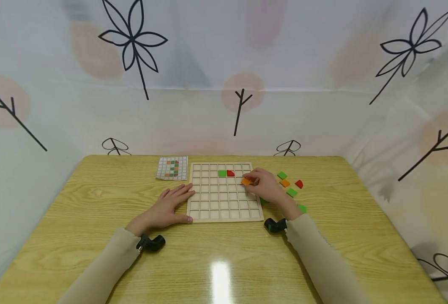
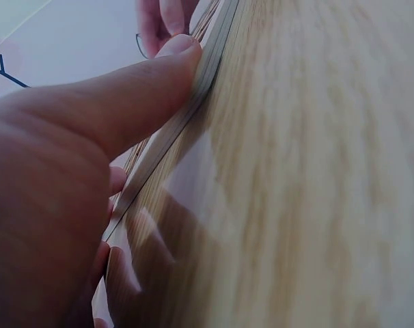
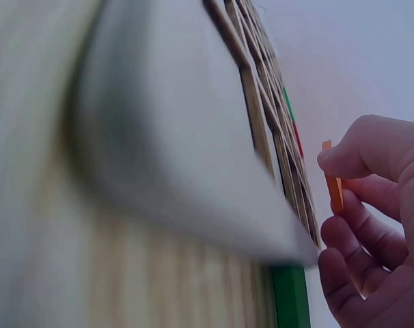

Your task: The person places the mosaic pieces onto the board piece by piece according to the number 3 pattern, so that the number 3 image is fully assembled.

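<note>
Place: looks like a staged recording corner set up for a tabletop puzzle – not a real lived-in room.
Walls: pale sheets [image 1: 323,63] printed with black line-drawn leaves and twigs and faded peach blobs, hung on three sides close round the table.
Table: light wood-grain table [image 1: 94,261] with rounded corners, a ceiling light glaring off the near part.
Stuff on it: a wooden grid board [image 1: 224,207], a small pattern card [image 1: 172,168] and a few loose coloured tiles [image 1: 291,192] – game gear, nothing domestic or office-like.
Gear: small black cameras [image 1: 152,242] strapped at both wrists.
</note>
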The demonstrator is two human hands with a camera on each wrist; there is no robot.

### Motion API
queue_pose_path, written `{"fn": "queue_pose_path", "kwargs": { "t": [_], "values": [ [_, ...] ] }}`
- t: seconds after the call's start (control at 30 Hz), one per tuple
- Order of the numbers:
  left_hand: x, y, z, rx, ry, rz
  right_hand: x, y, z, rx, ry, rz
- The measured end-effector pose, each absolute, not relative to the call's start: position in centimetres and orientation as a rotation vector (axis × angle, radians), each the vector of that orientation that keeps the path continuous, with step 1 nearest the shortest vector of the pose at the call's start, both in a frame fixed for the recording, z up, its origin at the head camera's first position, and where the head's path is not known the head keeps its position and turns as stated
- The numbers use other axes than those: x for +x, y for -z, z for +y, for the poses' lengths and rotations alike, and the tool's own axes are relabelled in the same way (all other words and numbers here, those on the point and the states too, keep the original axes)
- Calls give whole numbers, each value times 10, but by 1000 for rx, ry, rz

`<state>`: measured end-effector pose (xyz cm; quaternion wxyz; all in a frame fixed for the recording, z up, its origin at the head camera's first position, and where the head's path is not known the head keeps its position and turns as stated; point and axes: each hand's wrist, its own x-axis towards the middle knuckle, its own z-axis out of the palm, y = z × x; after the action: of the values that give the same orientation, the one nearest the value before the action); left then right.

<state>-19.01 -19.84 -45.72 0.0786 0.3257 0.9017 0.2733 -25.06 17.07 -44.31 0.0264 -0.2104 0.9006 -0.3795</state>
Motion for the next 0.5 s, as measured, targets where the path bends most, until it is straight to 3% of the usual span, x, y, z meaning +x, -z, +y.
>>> {"fn": "queue_pose_path", "kwargs": {
  "t": [0.5],
  "values": [
    [-190,458,-198,977,-831,2709,-265,442,136,-689,1164,2760]
  ]
}}
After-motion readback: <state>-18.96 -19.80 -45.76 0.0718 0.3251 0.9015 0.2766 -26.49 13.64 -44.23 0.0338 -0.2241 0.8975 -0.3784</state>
